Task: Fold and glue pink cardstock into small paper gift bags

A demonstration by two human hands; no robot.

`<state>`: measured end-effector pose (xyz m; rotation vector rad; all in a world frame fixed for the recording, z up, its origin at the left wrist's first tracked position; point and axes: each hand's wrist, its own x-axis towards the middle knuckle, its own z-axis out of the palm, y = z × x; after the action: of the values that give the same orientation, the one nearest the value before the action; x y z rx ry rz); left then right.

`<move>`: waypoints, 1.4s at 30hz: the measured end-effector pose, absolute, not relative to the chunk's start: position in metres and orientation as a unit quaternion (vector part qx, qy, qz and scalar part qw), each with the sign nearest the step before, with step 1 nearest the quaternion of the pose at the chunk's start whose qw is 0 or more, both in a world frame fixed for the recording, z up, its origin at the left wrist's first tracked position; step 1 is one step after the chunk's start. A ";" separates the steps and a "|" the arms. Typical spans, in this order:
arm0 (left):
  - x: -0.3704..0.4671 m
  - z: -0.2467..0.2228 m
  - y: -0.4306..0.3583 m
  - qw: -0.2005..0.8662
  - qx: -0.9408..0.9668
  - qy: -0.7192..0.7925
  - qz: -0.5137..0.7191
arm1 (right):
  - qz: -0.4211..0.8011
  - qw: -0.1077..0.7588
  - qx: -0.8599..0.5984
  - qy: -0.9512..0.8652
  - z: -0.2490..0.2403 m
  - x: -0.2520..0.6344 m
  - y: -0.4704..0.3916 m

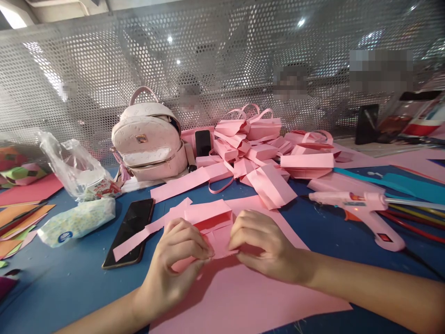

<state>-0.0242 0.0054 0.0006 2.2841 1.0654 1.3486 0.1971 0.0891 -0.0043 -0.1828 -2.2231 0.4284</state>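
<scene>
Between my hands is a folded pink paper piece point(222, 234), its near edge pinched from both sides. My left hand point(179, 260) has thumb and fingertips closed on the left of that edge. On the right of it, my right hand point(262, 243) pinches with bent fingers. Just beyond stands a boxy pink paper form with an open top point(208, 211); whether it joins the piece I hold is unclear. A large flat pink sheet point(250, 297) lies beneath. Left of my left hand, a pink paper strip point(134, 243) crosses a black phone point(125, 232).
A heap of pink paper bags point(264, 153) fills the back middle, beside a pale backpack point(149, 144). A pink glue gun point(361, 213) lies at right with its cord. At left are a tissue pack point(79, 220) and a plastic bag point(74, 167). A perforated metal screen point(222, 60) rises behind.
</scene>
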 end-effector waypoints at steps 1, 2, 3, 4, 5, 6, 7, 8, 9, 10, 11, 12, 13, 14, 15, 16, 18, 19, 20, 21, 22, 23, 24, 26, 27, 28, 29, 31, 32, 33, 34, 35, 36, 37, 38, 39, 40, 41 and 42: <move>-0.024 0.000 0.005 0.139 0.792 0.368 0.466 | 0.173 0.420 -0.073 -0.888 -0.004 0.197 0.089; -0.024 0.000 0.005 0.139 0.792 0.368 0.467 | 0.175 0.420 -0.073 -0.888 -0.004 0.197 0.089; -0.024 0.000 0.005 0.141 0.790 0.368 0.469 | 0.177 0.420 -0.075 -0.887 -0.004 0.197 0.089; -0.024 -0.001 0.006 0.144 0.787 0.371 0.472 | 0.178 0.421 -0.077 -0.886 -0.003 0.196 0.089; -0.024 -0.001 0.006 0.147 0.782 0.375 0.475 | 0.179 0.423 -0.080 -0.885 -0.003 0.196 0.089; -0.024 -0.002 0.007 0.150 0.778 0.381 0.477 | 0.181 0.424 -0.084 -0.883 -0.002 0.196 0.088; -0.024 -0.002 0.007 0.153 0.774 0.386 0.478 | 0.182 0.426 -0.087 -0.882 -0.002 0.196 0.088; -0.025 -0.003 0.008 0.154 0.771 0.390 0.479 | 0.183 0.427 -0.088 -0.881 -0.002 0.196 0.088; -0.025 -0.003 0.008 0.153 0.770 0.392 0.480 | 0.184 0.428 -0.090 -0.880 -0.001 0.196 0.088; -0.025 -0.003 0.008 0.152 0.769 0.392 0.481 | 0.184 0.428 -0.090 -0.880 -0.001 0.196 0.088; -0.025 -0.002 0.008 0.150 0.769 0.391 0.483 | 0.184 0.428 -0.090 -0.880 -0.001 0.196 0.088; -0.025 -0.002 0.008 0.147 0.770 0.389 0.485 | 0.184 0.429 -0.089 -0.880 -0.002 0.196 0.088; -0.025 -0.002 0.008 0.143 0.771 0.386 0.485 | 0.183 0.429 -0.087 -0.880 -0.002 0.196 0.088; -0.025 -0.002 0.008 0.139 0.773 0.384 0.486 | 0.181 0.428 -0.087 -0.881 -0.002 0.196 0.088; -0.025 -0.001 0.008 0.136 0.775 0.380 0.486 | 0.180 0.427 -0.086 -0.882 -0.002 0.197 0.088; -0.025 -0.001 0.007 0.133 0.777 0.377 0.486 | 0.180 0.426 -0.087 -0.883 -0.002 0.197 0.088; -0.024 0.000 0.007 0.130 0.779 0.374 0.487 | 0.177 0.421 -0.090 -0.885 -0.002 0.197 0.088; -0.024 0.000 0.007 0.129 0.779 0.374 0.487 | 0.176 0.420 -0.091 -0.886 -0.002 0.197 0.089; -0.024 0.001 0.007 0.129 0.779 0.374 0.486 | 0.174 0.419 -0.092 -0.886 -0.002 0.197 0.089; -0.023 0.001 0.007 0.130 0.779 0.374 0.485 | 0.173 0.419 -0.091 -0.887 -0.002 0.197 0.089; -0.023 0.001 0.007 0.130 0.780 0.374 0.485 | 0.173 0.419 -0.091 -0.887 -0.002 0.197 0.089; -0.023 0.002 0.006 0.128 0.781 0.373 0.484 | 0.172 0.420 -0.090 -0.887 -0.002 0.197 0.089; -0.023 0.002 0.006 0.125 0.783 0.371 0.483 | 0.172 0.420 -0.089 -0.887 -0.002 0.197 0.089; -0.022 0.003 0.005 0.115 0.788 0.367 0.481 | 0.171 0.419 -0.089 -0.887 -0.002 0.197 0.089; -0.021 0.003 0.005 0.109 0.790 0.368 0.478 | 0.170 0.418 -0.089 -0.888 -0.002 0.197 0.089; -0.021 0.004 0.004 0.103 0.792 0.370 0.475 | 0.169 0.418 -0.089 -0.888 -0.002 0.197 0.088; -0.021 0.004 0.004 0.098 0.793 0.374 0.470 | 0.168 0.417 -0.090 -0.889 -0.002 0.197 0.088; -0.020 0.004 0.003 0.092 0.795 0.380 0.464 | 0.169 0.417 -0.087 -0.889 -0.002 0.197 0.088; -0.020 0.005 0.003 0.090 0.796 0.380 0.463 | 0.170 0.418 -0.085 -0.888 -0.002 0.197 0.088; -0.020 0.005 0.003 0.089 0.796 0.379 0.464 | 0.172 0.419 -0.084 -0.888 -0.002 0.197 0.088; -0.020 0.004 0.003 0.090 0.796 0.378 0.464 | 0.174 0.419 -0.082 -0.887 -0.002 0.197 0.088; -0.020 0.004 0.003 0.092 0.796 0.378 0.464 | 0.175 0.420 -0.081 -0.887 -0.002 0.197 0.088; -0.020 0.004 0.003 0.094 0.795 0.379 0.464 | 0.175 0.422 -0.080 -0.886 -0.002 0.196 0.088; -0.020 0.004 0.003 0.097 0.793 0.382 0.464 | 0.174 0.424 -0.080 -0.885 -0.001 0.196 0.087; -0.020 0.003 0.003 0.100 0.791 0.388 0.462 | 0.173 0.423 -0.080 -0.886 -0.001 0.196 0.087; -0.020 0.003 0.003 0.103 0.789 0.393 0.460 | 0.170 0.423 -0.079 -0.887 -0.001 0.196 0.087; -0.019 0.002 0.003 0.105 0.788 0.399 0.457 | 0.167 0.422 -0.079 -0.888 -0.001 0.196 0.087; -0.019 0.002 0.003 0.106 0.788 0.405 0.453 | 0.162 0.419 -0.078 -0.890 -0.001 0.196 0.087; -0.019 0.002 0.003 0.107 0.788 0.407 0.448 | 0.157 0.416 -0.077 -0.892 -0.001 0.196 0.087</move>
<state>-0.0189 0.0027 0.0019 2.3209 1.1994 1.3200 0.1959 0.0870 -0.0011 -0.1944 -2.2400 0.3954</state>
